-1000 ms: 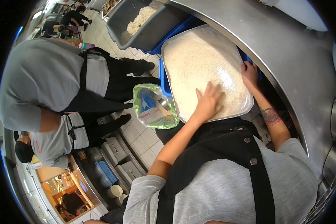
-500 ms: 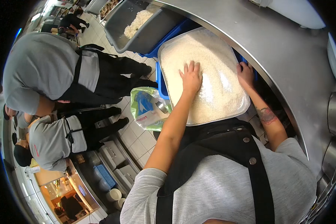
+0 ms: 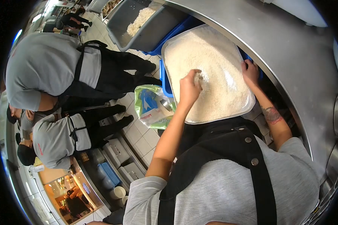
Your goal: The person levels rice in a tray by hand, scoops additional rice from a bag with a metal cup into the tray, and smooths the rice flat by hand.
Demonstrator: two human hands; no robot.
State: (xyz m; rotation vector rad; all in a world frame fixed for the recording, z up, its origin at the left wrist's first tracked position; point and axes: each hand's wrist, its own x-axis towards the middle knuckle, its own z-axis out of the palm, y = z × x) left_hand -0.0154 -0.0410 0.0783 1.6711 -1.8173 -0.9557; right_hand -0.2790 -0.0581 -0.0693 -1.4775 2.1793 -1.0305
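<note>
A large clear tray (image 3: 248,107) full of pale, loose crumbs (image 3: 218,48) lies in front of me. My left hand (image 3: 190,89) is over its middle, fingers curled down into the crumbs, and some crumbs show at the fingertips. What else it may hold is hidden. On the tray's right side my right hand (image 3: 250,74) is closed around the rim, its fingertips partly hidden. To the left of the tray stands an open green and blue bag (image 3: 144,99) with a metal scoop (image 3: 166,104) in its mouth.
Behind the tray is a grey tub (image 3: 120,37) with clumpy pale pieces (image 3: 141,21). Blue bins (image 3: 166,78) sit under the tray. A steel counter (image 3: 289,63) runs along the right. Two people in grey shirts (image 3: 45,71) stand at left, near shelves with a blue basket (image 3: 109,174).
My left hand has gone from lying flat with spread fingers to curled, fingertips dug into the crumbs. My right hand stays at the rim. The whole view has shifted slightly.
</note>
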